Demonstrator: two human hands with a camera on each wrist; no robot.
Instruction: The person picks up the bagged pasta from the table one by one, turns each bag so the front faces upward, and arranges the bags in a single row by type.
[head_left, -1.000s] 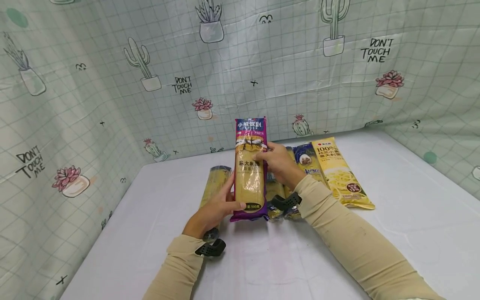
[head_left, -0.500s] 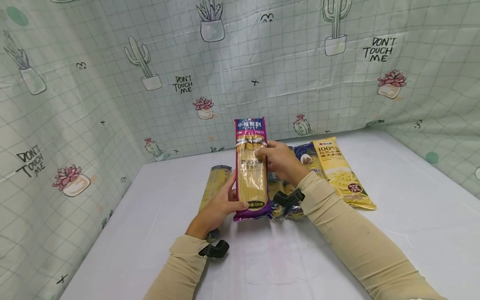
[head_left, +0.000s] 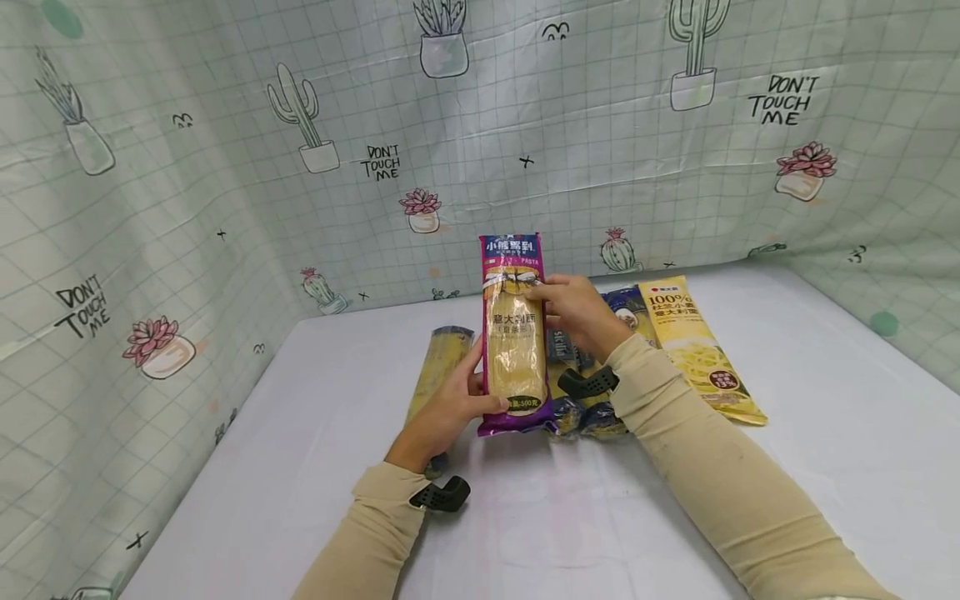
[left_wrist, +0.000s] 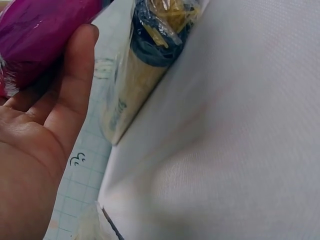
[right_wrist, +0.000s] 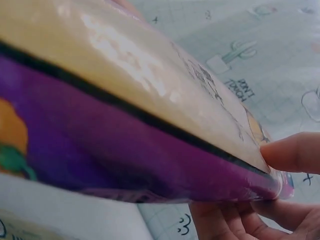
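Both hands hold up a purple-edged pasta packet (head_left: 516,342), its printed front facing the head camera. The left hand (head_left: 450,406) grips its lower left side, thumb across the front near the bottom. At the upper right edge the right hand (head_left: 581,310) pinches it, thumb on the front and fingers behind. In the left wrist view, the packet's purple end (left_wrist: 45,35) rests against the left fingers. The right wrist view shows the packet's purple side (right_wrist: 140,145) running to the right thumb (right_wrist: 292,152).
Left of the held packet lies another pasta packet (head_left: 442,367) on the white table (head_left: 337,375). Behind the right hand are clear-wrapped pasta packets (head_left: 567,367), partly hidden, and a yellow pasta packet (head_left: 701,350). A cactus-print curtain (head_left: 480,150) rises behind the table.
The whole scene shifts slightly right in the head view as the camera turns. Both hands keep hold of the packet, which stays nearly upright and in about the same place.
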